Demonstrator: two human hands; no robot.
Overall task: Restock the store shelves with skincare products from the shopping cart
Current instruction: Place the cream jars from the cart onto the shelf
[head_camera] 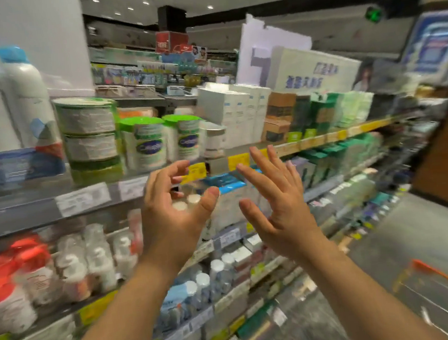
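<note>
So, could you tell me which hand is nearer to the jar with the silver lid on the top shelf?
Right. The right hand has its fingertips just below and right of the silver-lidded jar; the left hand is lower and further left, empty.

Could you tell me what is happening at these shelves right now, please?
A person stands facing stocked store shelves with both bare hands raised and holding nothing. The left hand has loosely curved fingers; the right hand is spread open. Both hover in front of the grey upper shelf edge with yellow price tags, near the white green-lidded jars and a small white jar with a silver lid. The orange-rimmed wire shopping cart waits at lower right. The picture is motion-blurred.
</note>
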